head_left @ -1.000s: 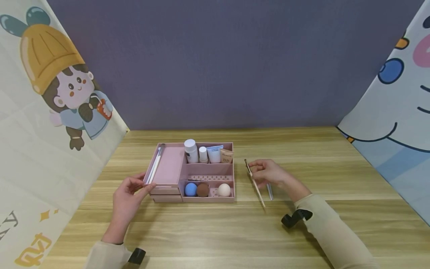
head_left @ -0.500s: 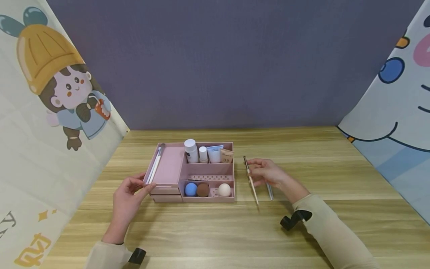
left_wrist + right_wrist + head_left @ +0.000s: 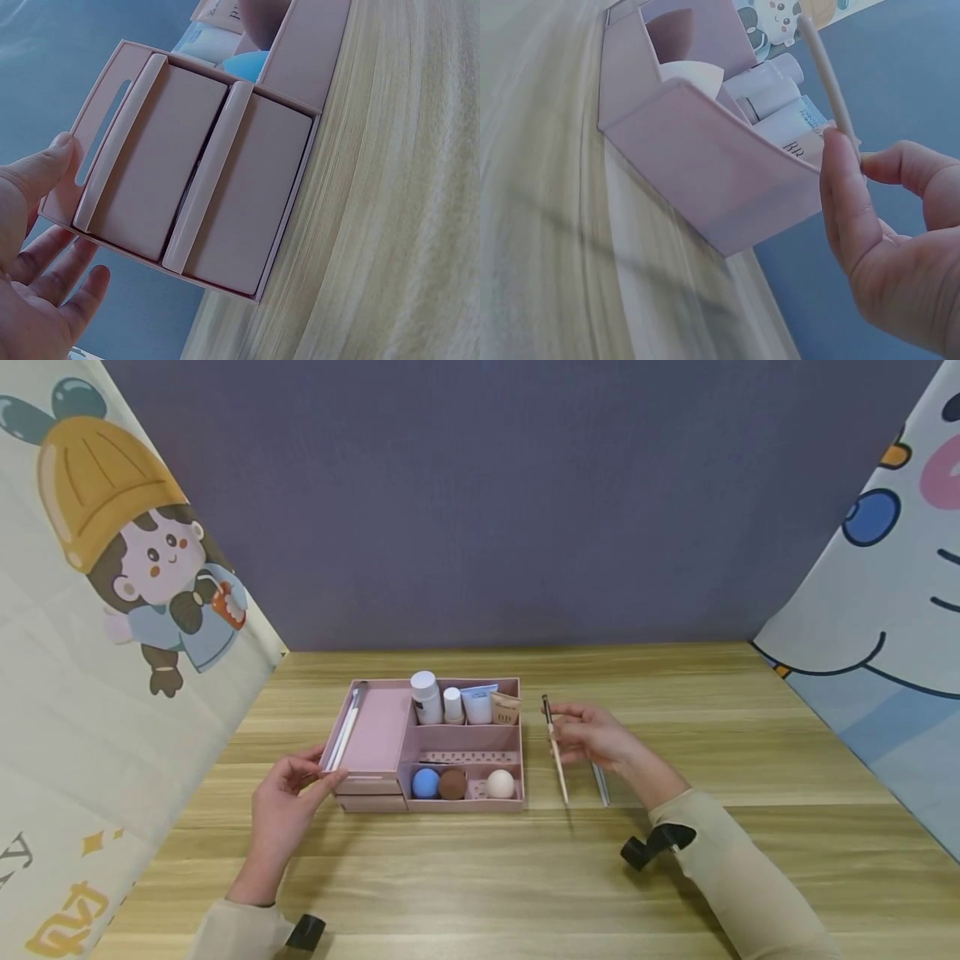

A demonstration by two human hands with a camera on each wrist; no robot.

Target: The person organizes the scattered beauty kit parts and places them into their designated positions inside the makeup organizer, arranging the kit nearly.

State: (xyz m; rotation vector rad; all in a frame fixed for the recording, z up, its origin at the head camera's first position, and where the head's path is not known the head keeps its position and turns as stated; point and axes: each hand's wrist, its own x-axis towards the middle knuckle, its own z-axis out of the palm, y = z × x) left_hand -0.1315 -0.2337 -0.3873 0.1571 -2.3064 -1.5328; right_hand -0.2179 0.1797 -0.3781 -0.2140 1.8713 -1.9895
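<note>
A pink makeup organizer [image 3: 465, 806] stands on the wooden table. My left hand [image 3: 283, 797] holds its front left corner, the thumb [image 3: 52, 154] on the front face and the fingers along the side. Two makeup brushes [image 3: 346, 727] lie in the tray on its top left. To the right of the organizer, my right hand [image 3: 596, 739] pinches a pale-handled makeup brush [image 3: 557, 756] between thumb and fingers, its dark end up and its handle slanting down toward the table. Another slim silver-grey stick [image 3: 601, 785] lies on the table below that hand, partly hidden.
In the organizer's back compartment stand a white bottle [image 3: 426, 700], a smaller white bottle [image 3: 453, 706] and two tubes [image 3: 480, 703]. A blue sponge [image 3: 425, 783], a brown sponge [image 3: 452, 783] and a cream sponge [image 3: 500, 784] sit at its front. A dark panel [image 3: 510, 510] rises behind the table.
The brush in my right hand has swung more upright, its lower end moving left and its dark end rising. My left hand stays at the organizer's corner.
</note>
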